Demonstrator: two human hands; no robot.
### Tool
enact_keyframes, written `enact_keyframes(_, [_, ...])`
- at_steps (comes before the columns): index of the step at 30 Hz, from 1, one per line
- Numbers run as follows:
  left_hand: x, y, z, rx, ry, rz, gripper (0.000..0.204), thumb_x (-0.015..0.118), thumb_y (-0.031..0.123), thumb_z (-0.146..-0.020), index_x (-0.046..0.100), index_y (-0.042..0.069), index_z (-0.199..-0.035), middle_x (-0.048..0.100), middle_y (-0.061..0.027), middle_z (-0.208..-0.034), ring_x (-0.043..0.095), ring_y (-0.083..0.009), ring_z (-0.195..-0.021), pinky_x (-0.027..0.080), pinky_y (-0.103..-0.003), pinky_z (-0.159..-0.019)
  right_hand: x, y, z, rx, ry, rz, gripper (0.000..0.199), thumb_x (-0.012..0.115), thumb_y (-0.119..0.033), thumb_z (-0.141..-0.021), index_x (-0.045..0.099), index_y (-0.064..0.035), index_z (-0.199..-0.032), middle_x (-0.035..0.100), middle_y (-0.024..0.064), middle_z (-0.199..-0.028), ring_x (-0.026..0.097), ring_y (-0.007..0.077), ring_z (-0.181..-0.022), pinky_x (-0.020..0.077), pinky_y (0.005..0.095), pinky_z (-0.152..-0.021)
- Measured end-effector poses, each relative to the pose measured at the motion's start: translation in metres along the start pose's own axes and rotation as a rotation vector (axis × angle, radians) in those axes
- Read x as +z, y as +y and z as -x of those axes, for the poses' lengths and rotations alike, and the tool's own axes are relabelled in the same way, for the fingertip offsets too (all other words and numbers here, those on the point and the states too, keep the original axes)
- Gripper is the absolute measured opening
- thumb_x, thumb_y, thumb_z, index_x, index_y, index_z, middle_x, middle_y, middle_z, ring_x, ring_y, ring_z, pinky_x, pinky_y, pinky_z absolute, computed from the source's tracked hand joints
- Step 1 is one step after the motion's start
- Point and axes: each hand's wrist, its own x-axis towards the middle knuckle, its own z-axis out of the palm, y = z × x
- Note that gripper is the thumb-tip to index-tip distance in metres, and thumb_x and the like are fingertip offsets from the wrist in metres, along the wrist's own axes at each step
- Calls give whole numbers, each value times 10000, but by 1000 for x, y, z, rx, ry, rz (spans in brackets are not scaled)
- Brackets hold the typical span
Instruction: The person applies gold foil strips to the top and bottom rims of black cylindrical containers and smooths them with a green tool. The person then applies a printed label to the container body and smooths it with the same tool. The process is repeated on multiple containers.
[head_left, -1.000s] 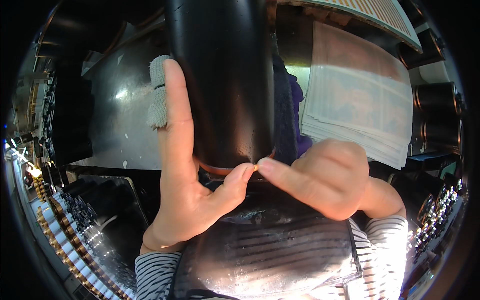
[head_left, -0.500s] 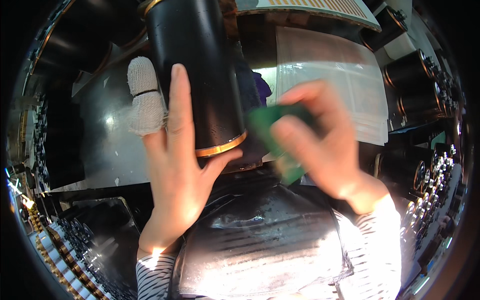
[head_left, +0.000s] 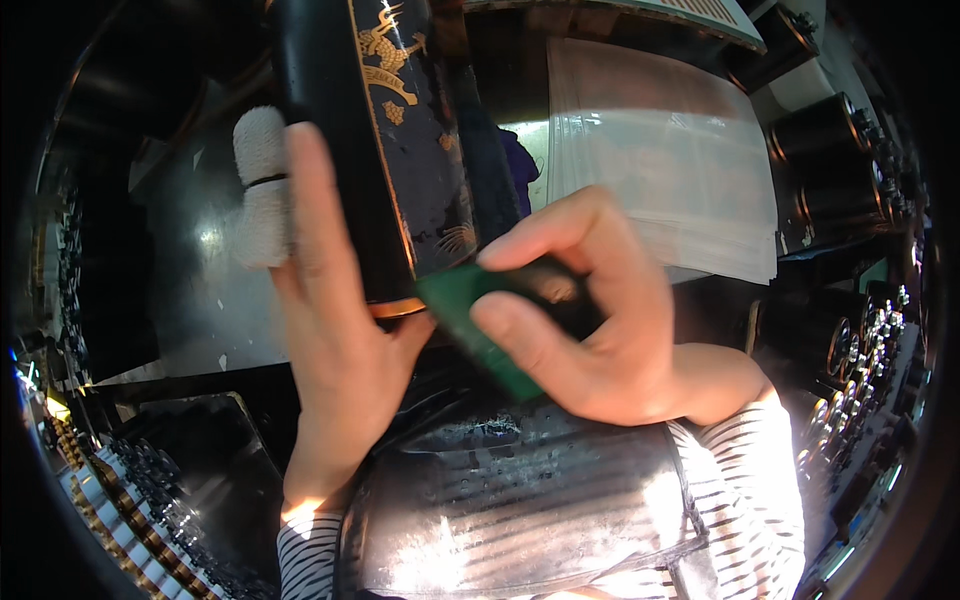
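Observation:
A black cylinder (head_left: 330,170) with a gold rim at its near end lies lengthwise before me. On its right side a dark glossy panel carries a gold figure design (head_left: 388,55). My left hand (head_left: 335,340) lies along the cylinder's left side with fingers stretched, its thumb by the near rim. A white cloth sleeve with a dark band (head_left: 262,190) covers some of its fingers. My right hand (head_left: 610,330) pinches a green flat scraper (head_left: 465,325) between thumb and fingers. The scraper's tip is at the panel's lower edge, near the gold rim.
Clear plastic sheets (head_left: 660,160) lie to the right of the cylinder. More black cylinders (head_left: 825,140) stand at the far right. A grey metal sheet (head_left: 215,290) is at the left. A shiny dark apron (head_left: 520,510) covers my lap, and small gold and white items (head_left: 125,540) line the lower left.
The cylinder has turned, bringing the gold-figured panel into view. My right hand has moved left with the scraper, to the cylinder's near end. My left hand has shifted slightly left.

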Motion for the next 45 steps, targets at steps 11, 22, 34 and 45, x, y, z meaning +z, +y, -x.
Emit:
enact_keyframes(11, [-1,-13,3,-153,-3,255,994,784,281,-724,181,-1,-1462,213,-213,-1511,342,-369,-1334,249,-400,-1107,-12,15,-1,126,57,-126,285,661,-71,-848,475,-6,-1054,559,41,-941,528,63,-833,427,214,-749])
enact_keyframes(22, [-4,-46,21,-188,-181,179,980,770,299,-739,178,10,-1465,397,-196,-1395,440,-339,-1228,294,-416,-1061,-21,32,1,353,114,-108,246,640,-53,-857,470,-7,-1028,559,34,-908,512,45,-795,420,206,-705])
enact_keyframes(34, [8,-37,4,-119,-65,446,1168,806,335,-685,4,72,-1492,262,-183,-1486,414,-291,-1287,406,-378,-1016,-21,35,2,152,38,-9,262,657,-41,-843,487,4,-1037,573,68,-954,551,80,-851,432,213,-753])
enact_keyframes(45, [10,-20,-1,-108,-65,464,1109,788,255,-699,30,117,-1498,238,-166,-1504,468,-279,-1225,458,-349,-960,-15,22,3,183,21,-12,238,651,-29,-833,509,-5,-1023,556,52,-943,540,80,-856,434,222,-767])
